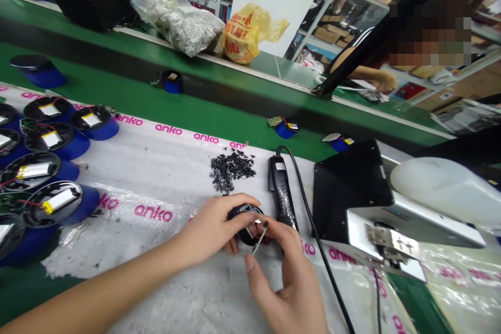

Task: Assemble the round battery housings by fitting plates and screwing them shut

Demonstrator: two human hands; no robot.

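Note:
My left hand is closed around a round black-and-blue housing on the covered bench, its fingers over the rim. Between the thumb and fingers of my right hand is a thin green circuit board, tilted and seen nearly edge-on, with a small black piece at its upper end. The board is held over the open housing; much of the inside is hidden by my fingers. Just beyond my hands lies a pile of small black parts. A black electric screwdriver with a cable lies beside my right hand.
Several blue housings with batteries crowd the left. On the right stands a black-and-silver machine. More housings sit on the green belt. Behind it are a clear bag and a yellow bag. Another person's hand is at the back right.

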